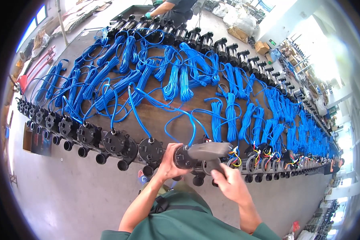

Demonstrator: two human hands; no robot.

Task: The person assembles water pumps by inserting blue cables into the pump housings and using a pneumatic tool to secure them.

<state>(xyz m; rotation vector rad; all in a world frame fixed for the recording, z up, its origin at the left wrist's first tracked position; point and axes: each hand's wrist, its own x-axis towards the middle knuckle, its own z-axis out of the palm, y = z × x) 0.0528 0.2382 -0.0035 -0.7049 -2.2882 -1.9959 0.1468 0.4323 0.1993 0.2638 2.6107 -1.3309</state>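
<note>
My left hand [171, 162] is wrapped around the black round cap of a submersible pump [184, 157] at the table's near edge. In my right hand [233, 185] is the handle of a dark mallet [210, 151], its head smeared by motion. The head is over the right side of the held pump; whether they touch I cannot tell. A blue cable [194, 130] runs from the pump's top onto the table. Left of my hands stand capped pumps [150, 150]; to the right are uncapped pump bodies [252, 163] with coloured wires [237, 158] sticking out.
Many coiled blue cables [184, 82] cover the brown tabletop [148, 116]. A row of pumps [206, 42] lines the far edge. A person with a gloved hand [149, 15] is at the far side. A cardboard box [30, 140] sits below the left end.
</note>
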